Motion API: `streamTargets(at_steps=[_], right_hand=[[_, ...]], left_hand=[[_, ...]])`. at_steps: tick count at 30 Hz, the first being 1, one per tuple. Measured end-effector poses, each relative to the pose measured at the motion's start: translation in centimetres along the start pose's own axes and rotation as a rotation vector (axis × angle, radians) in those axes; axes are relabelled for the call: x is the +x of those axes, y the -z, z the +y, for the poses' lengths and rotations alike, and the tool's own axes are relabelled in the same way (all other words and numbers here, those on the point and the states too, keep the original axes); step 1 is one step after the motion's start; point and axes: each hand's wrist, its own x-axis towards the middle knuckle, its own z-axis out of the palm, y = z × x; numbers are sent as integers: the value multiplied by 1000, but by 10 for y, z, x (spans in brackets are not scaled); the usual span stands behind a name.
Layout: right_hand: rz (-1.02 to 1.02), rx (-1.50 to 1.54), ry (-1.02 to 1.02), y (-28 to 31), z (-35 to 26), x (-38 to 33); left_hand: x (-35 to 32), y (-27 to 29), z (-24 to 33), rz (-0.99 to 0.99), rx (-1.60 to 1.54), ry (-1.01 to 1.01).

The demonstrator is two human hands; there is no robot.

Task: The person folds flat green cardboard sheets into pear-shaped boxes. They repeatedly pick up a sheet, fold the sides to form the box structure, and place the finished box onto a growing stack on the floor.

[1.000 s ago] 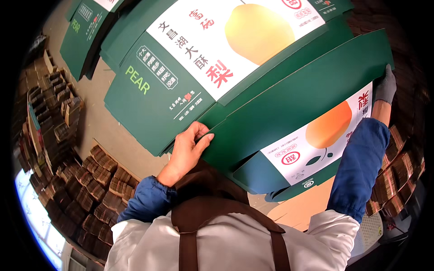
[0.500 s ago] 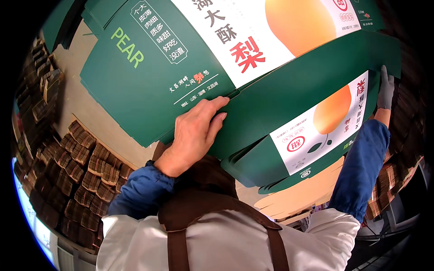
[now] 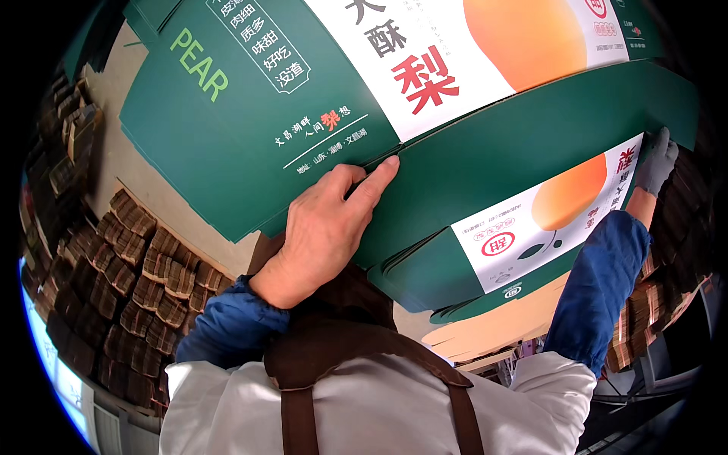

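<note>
- Head view showed me bent close over a flat green carton [image 3: 485, 174], a printed sheet with a white panel and an orange fruit picture, which filled the upper part of the frame.
- My left hand [image 3: 322, 231] lay bare on the near edge of the carton, fingers [image 3: 371, 182] stretched along the crease and thumb tucked toward it; it looked to me like a pressing hold, meant to keep the fold line from springing open, though I could not tell whether anything was pinched underneath.
- My right hand [image 3: 656, 161], in a grey glove, reached out to the far right edge of the carton with fingers curled over the rim, gripping it, probably so the sheet stayed level across its width.
- Below the carton sat more flat green sheets [image 3: 432, 280] in a stack, edges showing just under the one I held.
- Under that stack a pale brown board [image 3: 485, 341] stuck out.
- Left of the carton, rows of brown cardboard dividers [image 3: 129, 280] were packed in bundles along the tan floor [image 3: 114, 121].
- Right of the carton, more such bundles [image 3: 644, 318] stood stacked.
- My blue sleeves and brown apron straps [image 3: 379, 364] filled the space beneath the carton.
</note>
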Motion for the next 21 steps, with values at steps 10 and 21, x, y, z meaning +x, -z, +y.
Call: streamTargets(at_steps=[10,21], right_hand=[[29,-40,-18,-3,0,4],[-39,27,-59,5,18,17]], left_hand=[[4,-1,2,21,103,-56],[7,-1,3,-34,94,-33]])
